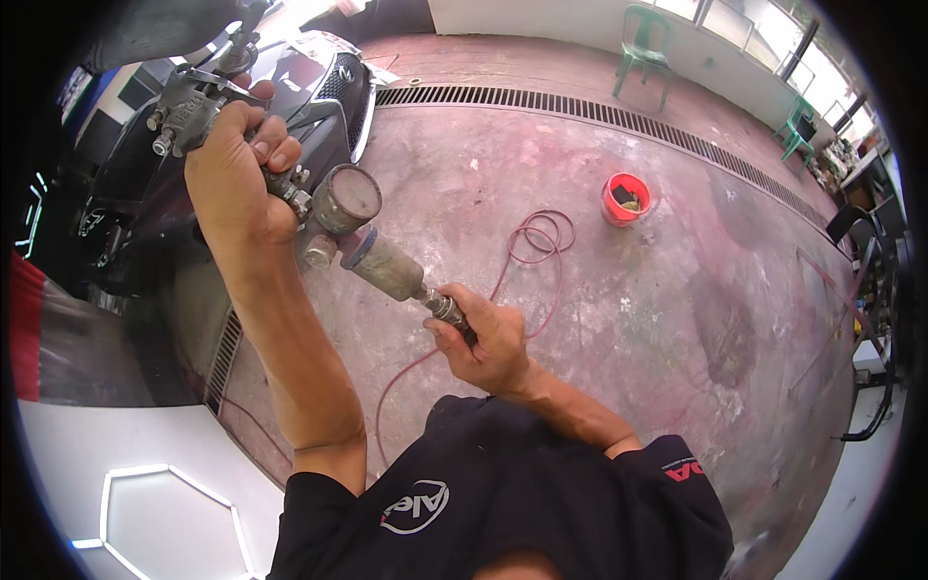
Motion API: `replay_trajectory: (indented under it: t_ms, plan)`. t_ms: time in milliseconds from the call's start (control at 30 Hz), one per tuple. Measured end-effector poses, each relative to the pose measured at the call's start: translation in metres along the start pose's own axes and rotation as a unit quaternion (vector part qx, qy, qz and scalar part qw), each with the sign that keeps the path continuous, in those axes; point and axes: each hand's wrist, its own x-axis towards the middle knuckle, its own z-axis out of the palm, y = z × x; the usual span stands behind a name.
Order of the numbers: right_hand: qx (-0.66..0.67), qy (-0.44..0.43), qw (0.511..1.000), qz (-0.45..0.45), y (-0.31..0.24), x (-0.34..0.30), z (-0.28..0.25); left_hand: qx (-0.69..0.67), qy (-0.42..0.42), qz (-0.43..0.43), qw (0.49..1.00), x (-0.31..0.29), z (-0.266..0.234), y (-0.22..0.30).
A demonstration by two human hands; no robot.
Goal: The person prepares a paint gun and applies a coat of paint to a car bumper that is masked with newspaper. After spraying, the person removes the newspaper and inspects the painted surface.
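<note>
Raised at the upper left, my left hand [237,174] is wrapped round the handle of a metal spray gun [198,111]. A dark cup [164,34] shows above the gun, cut off by the frame's edge. From the handle's lower end hang a round gauge [350,196] and a worn cylindrical inline filter [391,266]. My right hand [488,343] grips the metal hose coupling [449,311] below that filter, thumb and fingers closed round it. The coupling meets the filter's end fitting. Its lower part is hidden in my palm.
A thin red hose [551,237] lies looped on the stained floor. Beyond it stands a red bucket [625,200] with things inside. A dark car [319,106] is at the left. A floor grate [541,100] crosses the back, with a green chair [643,53] behind.
</note>
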Motion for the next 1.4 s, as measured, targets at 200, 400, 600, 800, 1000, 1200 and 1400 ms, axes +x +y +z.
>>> replay_trajectory:
  t_ms: [200,400,600,800,1000,1200,1400]
  plan:
    - [0.106,0.003,0.986,0.126,0.065,0.088,0.014,-0.024,-0.077,-0.014,0.997,0.102,0.067,-0.057]
    - [0.151,-0.128,0.911,0.362,0.250,0.165,-0.001,0.030,-0.157,-0.112,0.981,0.237,0.114,-0.216]
    - [-0.111,-0.010,0.977,0.181,0.365,0.358,0.036,0.252,-0.271,-0.084,0.925,0.344,0.123,-0.392]
    - [-0.035,0.109,0.966,0.234,0.515,0.508,0.042,0.329,-0.467,-0.098,0.815,0.470,0.172,-0.462]
    - [0.027,0.411,0.857,0.309,0.619,0.666,0.047,0.111,-0.464,-0.180,0.860,0.605,0.165,-0.580]
    - [0.043,0.457,0.832,0.312,0.769,0.796,0.032,-0.083,-0.429,-0.409,0.801,0.699,0.229,-0.770]
    - [0.035,0.429,0.819,0.381,0.947,0.929,-0.016,-0.142,-0.395,-0.483,0.768,0.842,0.309,-0.912]
